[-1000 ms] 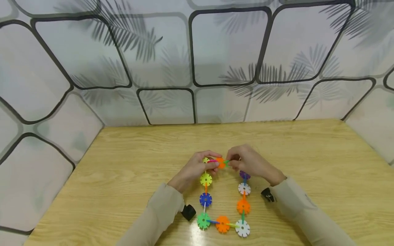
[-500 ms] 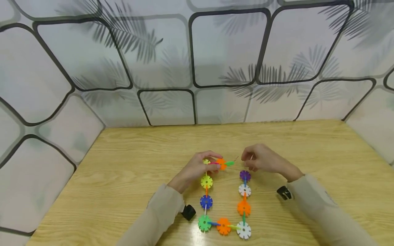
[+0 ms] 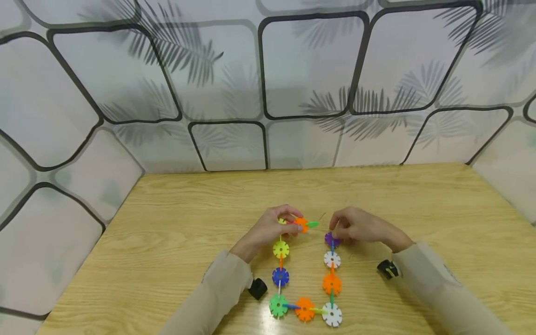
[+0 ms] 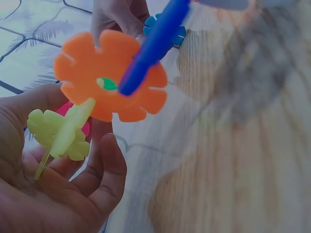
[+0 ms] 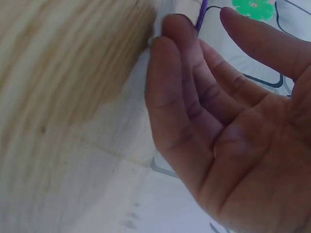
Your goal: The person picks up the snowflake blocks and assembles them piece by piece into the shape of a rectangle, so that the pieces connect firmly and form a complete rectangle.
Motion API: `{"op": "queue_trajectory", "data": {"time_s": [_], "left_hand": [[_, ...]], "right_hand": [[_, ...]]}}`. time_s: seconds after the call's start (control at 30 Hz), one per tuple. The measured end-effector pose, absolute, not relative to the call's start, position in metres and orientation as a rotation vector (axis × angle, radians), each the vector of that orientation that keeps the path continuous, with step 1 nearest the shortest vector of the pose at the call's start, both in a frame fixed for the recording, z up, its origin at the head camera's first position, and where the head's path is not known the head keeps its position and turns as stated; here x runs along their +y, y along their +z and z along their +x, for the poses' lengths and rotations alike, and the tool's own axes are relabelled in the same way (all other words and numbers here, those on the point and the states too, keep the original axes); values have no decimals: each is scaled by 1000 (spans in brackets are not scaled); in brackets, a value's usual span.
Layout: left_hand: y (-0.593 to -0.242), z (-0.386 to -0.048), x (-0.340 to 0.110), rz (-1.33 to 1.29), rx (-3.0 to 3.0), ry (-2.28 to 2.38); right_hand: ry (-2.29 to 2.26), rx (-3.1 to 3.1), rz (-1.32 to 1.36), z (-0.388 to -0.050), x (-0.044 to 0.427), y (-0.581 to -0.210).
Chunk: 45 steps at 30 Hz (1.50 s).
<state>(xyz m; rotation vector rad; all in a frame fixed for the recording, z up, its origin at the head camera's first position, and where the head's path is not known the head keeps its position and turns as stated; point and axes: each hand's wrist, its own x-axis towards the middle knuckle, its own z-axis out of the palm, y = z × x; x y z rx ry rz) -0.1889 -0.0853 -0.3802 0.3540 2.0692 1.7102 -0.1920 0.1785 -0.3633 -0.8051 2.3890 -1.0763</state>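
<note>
On the wooden table lies a chain of colourful notched plastic discs joined by short sticks. My left hand (image 3: 263, 232) pinches the orange disc (image 3: 300, 225) at the chain's far end, from which a green stick (image 3: 312, 224) juts right. Below that hand run a yellow disc (image 3: 281, 249) and a blue disc (image 3: 280, 277). My right hand (image 3: 361, 228) holds the purple disc (image 3: 331, 240) at the other end, its fingers partly covering it. A gap separates the green stick from the purple disc. In the left wrist view, an orange disc (image 4: 107, 63) shows large beside the hand.
The chain continues through a green disc (image 3: 278, 305), a near orange disc (image 3: 304, 309), a near white disc (image 3: 332, 314), a right-side orange disc (image 3: 331, 283) and another white disc (image 3: 332, 259). Black wrist devices (image 3: 257, 289) sit by both sleeves. A patterned wall backs the table (image 3: 188, 204).
My right hand has left the green stick, moved right, then come down onto the purple disc. My left hand keeps its pinch on the orange disc, nearly still.
</note>
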Motion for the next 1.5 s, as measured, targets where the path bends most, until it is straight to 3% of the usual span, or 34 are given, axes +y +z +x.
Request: {"op": "queue_trajectory", "data": {"time_s": [0.9,1.5], "left_hand": [[-379,-194,-85,387,2041,1729],[-384,-187,-83,387,2032,1708]], "right_hand": [[-1333,2318,-648,-197,174,-354],[-1443,2206,-574,-195,172,-368]]}}
